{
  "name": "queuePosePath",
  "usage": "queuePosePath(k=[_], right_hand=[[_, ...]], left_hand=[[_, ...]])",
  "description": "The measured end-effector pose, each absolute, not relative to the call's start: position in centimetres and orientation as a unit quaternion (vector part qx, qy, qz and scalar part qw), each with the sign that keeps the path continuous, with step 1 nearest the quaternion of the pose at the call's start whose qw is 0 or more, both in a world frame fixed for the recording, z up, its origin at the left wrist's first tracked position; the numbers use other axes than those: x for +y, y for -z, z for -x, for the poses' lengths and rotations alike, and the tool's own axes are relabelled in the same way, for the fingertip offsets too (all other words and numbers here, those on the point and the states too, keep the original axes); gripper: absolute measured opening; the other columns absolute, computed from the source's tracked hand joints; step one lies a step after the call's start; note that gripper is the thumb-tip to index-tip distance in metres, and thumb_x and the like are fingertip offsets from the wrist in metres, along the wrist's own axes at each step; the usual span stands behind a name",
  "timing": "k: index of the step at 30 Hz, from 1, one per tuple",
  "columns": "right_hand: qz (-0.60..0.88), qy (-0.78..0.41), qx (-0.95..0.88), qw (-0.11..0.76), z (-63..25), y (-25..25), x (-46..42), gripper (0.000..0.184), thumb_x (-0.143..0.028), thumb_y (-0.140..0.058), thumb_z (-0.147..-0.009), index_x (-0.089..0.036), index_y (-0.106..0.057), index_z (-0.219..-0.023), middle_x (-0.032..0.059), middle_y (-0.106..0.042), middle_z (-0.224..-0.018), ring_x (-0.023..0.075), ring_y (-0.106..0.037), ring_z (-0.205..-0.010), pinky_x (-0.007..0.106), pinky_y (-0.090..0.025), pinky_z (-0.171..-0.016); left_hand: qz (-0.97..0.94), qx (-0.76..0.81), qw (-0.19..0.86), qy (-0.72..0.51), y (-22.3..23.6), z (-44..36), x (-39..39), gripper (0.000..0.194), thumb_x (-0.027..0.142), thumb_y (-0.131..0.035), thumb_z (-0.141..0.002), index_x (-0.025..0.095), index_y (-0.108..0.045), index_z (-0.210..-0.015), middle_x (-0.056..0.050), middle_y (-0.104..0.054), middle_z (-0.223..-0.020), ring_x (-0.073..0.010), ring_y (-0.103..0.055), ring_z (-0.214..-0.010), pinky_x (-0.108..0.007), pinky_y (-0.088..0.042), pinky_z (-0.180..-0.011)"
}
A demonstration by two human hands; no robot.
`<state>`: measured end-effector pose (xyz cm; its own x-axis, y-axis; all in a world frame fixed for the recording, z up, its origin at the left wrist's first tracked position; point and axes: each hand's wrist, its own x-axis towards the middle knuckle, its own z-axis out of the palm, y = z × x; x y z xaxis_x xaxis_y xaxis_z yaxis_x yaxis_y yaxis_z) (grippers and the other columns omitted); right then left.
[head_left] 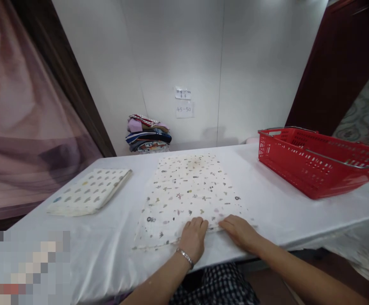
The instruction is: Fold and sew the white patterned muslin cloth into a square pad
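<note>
A white cloth with small scattered prints lies flat, folded in layers, in the middle of the table. My left hand, with a silver bracelet at the wrist, has its fingers curled over the near edge of this cloth. To its right, my right hand grips the same edge near the cloth's right corner, fingers pressed together. The thumbs are mostly hidden. Between the two hands a short stretch of the edge shows.
A folded cloth with cloud-like prints lies on the left of the white-covered table. On the right stands a red plastic basket with metal handles. Folded fabrics are stacked beyond the far edge, below paper notes on the wall.
</note>
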<state>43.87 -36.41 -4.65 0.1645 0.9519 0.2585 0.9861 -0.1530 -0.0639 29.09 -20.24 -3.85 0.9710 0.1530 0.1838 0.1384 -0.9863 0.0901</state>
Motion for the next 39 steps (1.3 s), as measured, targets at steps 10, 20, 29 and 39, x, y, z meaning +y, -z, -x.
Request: queuePosePath(k=[10, 20, 29, 39], right_hand=[[0.758, 0.172, -0.611, 0.151, -44.6, 6.3, -37.7, 0.029, -0.005, -0.043, -0.081, -0.018, -0.059, -0.101, 0.0067, -0.06, -0.097, 0.0183, -0.05, -0.085, 0.03, -0.039, -0.075], [0.765, 0.12, -0.621, 0.122, -45.9, 6.2, -39.8, 0.038, -0.004, -0.038, -0.078, -0.018, -0.062, -0.105, 0.0087, -0.062, -0.098, 0.0193, -0.054, -0.088, 0.033, -0.045, -0.077], [0.763, 0.123, -0.62, 0.134, -46.5, 6.6, -40.6, 0.045, -0.002, -0.035, -0.076, -0.019, -0.063, -0.106, 0.0101, -0.063, -0.103, 0.0197, -0.056, -0.092, 0.035, -0.048, -0.08], [0.727, 0.125, -0.655, 0.163, -48.2, 7.7, -41.8, 0.037, -0.009, -0.041, -0.081, -0.022, -0.062, -0.109, 0.0082, -0.066, -0.1, 0.0173, -0.061, -0.089, 0.031, -0.052, -0.079]], left_hand=[[-0.992, 0.072, 0.011, -0.103, 5.0, -28.7, -20.1, 0.02, 0.008, -0.039, -0.084, 0.02, -0.052, -0.094, -0.004, -0.055, -0.096, -0.0199, -0.048, -0.09, -0.036, -0.042, -0.081], [-0.995, 0.044, 0.027, -0.081, 4.6, -28.6, -20.0, 0.022, 0.009, -0.039, -0.082, 0.018, -0.053, -0.097, -0.005, -0.056, -0.103, -0.0216, -0.048, -0.096, -0.039, -0.042, -0.085], [-0.982, 0.164, 0.062, -0.073, 3.8, -26.3, -19.1, 0.032, 0.001, -0.037, -0.079, 0.019, -0.055, -0.098, -0.004, -0.057, -0.1, -0.0204, -0.049, -0.094, -0.037, -0.039, -0.084], [-0.977, 0.195, 0.071, -0.047, 3.5, -23.3, -17.3, 0.031, 0.002, -0.038, -0.077, 0.019, -0.056, -0.096, -0.004, -0.057, -0.1, -0.0203, -0.048, -0.094, -0.036, -0.037, -0.086]])
